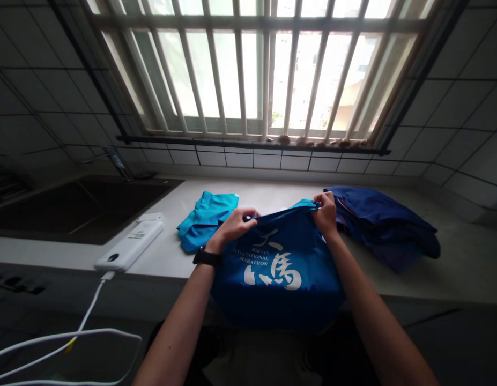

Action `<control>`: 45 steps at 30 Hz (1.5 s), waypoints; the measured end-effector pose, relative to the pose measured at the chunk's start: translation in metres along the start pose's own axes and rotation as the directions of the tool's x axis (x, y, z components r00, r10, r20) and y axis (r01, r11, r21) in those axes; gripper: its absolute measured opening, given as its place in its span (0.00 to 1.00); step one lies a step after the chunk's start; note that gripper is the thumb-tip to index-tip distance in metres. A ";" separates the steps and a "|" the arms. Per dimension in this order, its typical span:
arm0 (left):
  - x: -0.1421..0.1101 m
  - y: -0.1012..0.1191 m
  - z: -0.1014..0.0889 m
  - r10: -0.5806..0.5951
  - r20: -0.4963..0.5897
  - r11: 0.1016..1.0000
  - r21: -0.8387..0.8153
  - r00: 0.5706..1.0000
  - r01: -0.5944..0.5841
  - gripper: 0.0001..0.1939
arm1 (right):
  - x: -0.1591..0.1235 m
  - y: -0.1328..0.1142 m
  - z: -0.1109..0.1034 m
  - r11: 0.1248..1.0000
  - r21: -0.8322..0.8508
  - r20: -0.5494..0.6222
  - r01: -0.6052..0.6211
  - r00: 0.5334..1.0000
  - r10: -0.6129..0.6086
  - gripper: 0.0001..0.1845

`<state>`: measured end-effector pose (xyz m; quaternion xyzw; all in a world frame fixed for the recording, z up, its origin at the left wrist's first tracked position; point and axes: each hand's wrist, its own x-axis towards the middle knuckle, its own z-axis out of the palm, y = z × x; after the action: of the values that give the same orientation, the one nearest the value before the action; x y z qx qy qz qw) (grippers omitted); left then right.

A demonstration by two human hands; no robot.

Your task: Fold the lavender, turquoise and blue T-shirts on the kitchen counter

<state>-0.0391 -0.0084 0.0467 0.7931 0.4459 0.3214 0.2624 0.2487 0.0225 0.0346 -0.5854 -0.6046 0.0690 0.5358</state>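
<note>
A blue fabric bag (pixel 286 241) with white lettering, including "International Marathon", hangs over the front edge of the counter. My left hand (pixel 239 222), with a black band on its wrist, pinches the bag's upper left edge. At the upper right corner, the fingers of my right hand (pixel 325 214) are closed on the same edge, which is stretched between both hands. A lighter teal part shows near the right fingers. Left of the bag lies a crumpled turquoise cloth (pixel 206 217). A dark blue cloth (pixel 387 220) is heaped just beyond my right hand.
A white power bank (pixel 131 244) lies near the counter's front edge, with a white cable (pixel 89 308) dangling from it. Farther left is a dark sink (pixel 79 206) with a faucet (pixel 119 163). The pale counter (pixel 465 273) runs below a barred window (pixel 252 75).
</note>
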 end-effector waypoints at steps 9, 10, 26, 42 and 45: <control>0.007 0.064 -0.006 0.258 0.047 0.931 -0.279 0.965 -0.235 0.29 | 0.000 -0.090 -0.021 0.715 0.679 0.550 -0.165 0.759 -0.347 0.24; 0.010 0.070 -0.004 0.292 0.110 0.922 -0.296 0.950 -0.250 0.27 | -0.001 -0.102 -0.024 0.701 0.690 0.577 -0.181 0.723 -0.381 0.25; 0.019 0.126 -0.045 0.181 -0.552 0.931 -0.170 0.814 -0.322 0.11 | -0.117 -0.140 -0.046 0.997 0.046 0.672 -0.067 0.740 0.019 0.25; 0.013 0.135 -0.070 0.240 -0.637 0.970 0.138 0.733 -0.198 0.17 | -0.102 -0.107 -0.024 0.931 0.158 0.863 -0.328 0.503 0.031 0.22; 0.009 0.137 -0.082 0.204 -0.671 0.977 0.190 0.712 -0.101 0.18 | -0.086 -0.101 -0.032 0.992 0.082 0.660 -0.091 0.751 0.014 0.05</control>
<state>-0.0232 -0.0533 0.1993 0.6680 0.4654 0.5807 -0.0049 0.1857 -0.0930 0.0713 -0.5103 -0.7328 0.3186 0.3179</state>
